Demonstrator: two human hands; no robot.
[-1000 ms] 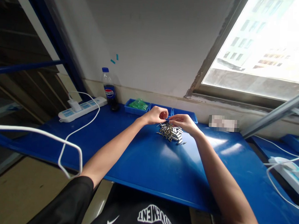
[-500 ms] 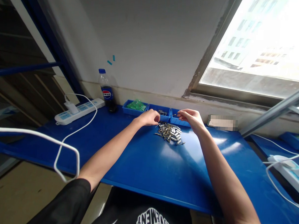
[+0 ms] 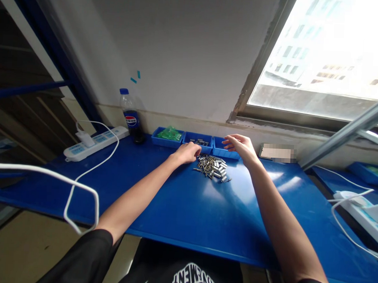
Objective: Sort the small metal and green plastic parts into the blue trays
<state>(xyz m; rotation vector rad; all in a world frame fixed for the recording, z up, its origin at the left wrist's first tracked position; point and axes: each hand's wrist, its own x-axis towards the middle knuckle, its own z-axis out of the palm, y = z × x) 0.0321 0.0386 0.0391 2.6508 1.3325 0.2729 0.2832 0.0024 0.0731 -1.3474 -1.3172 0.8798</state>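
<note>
The left hand (image 3: 187, 153) curls at the near left edge of a loose pile of small metal parts (image 3: 211, 165), its bent fingertips against or just above the outermost pieces; whether it pinches one cannot be told, since the curled fingers hide the grip. The right hand (image 3: 241, 147) has let go, its slim fingers loosely parted above the right tray (image 3: 221, 153).

The pile lies on the table (image 3: 204, 217) between the two hands and a little nearer the body than both. Thin, dull brassy pins bristle on its left side, toward the left hand; short, smooth, silvery cylinders gather on its right, below the right hand.

Just beyond the left hand is the middle tray (image 3: 208, 150), shallow, oblong and blue, with more small metal pieces inside. Left of it sits the left tray (image 3: 164, 143), filled by a crinkled, glossy green plastic bag (image 3: 169, 133). Farther left of the left hand stands a clear, rounded bottle (image 3: 132, 120) of dark drink. Under both forearms the blue tabletop is smooth and shiny.
</note>
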